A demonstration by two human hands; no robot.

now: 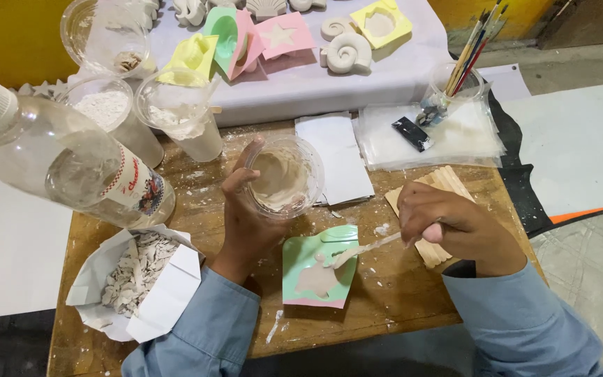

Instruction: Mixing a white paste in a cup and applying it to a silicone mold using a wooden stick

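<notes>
**Plaster cup tilted, stick in the green mould**

Nearest the lens, a clear plastic bottle (64,164) with a white cap lies slanted across the upper left; a red, white and blue label wraps its lower end. Below everything, the wooden surface (399,300) is spattered white, and its near edge has bare room between the two blue sleeves. A raised white board (301,84) fills the far side, carrying yellow, pink and green moulds and white shell casts. At the front left corner sits a white paper box (169,293) of pale plaster chips, open at the top.

Left hand (246,220) is clamped around a clear cup (284,178) of beige paste, tipped toward the camera, just beyond the green mould (315,269). Right hand (451,227) pinches a wooden stick (364,249), fingers closed on it; the stick's tip rests in the paste lying in the mould, left of the grip. Under that hand lies a stack of flat sticks (441,185).
</notes>
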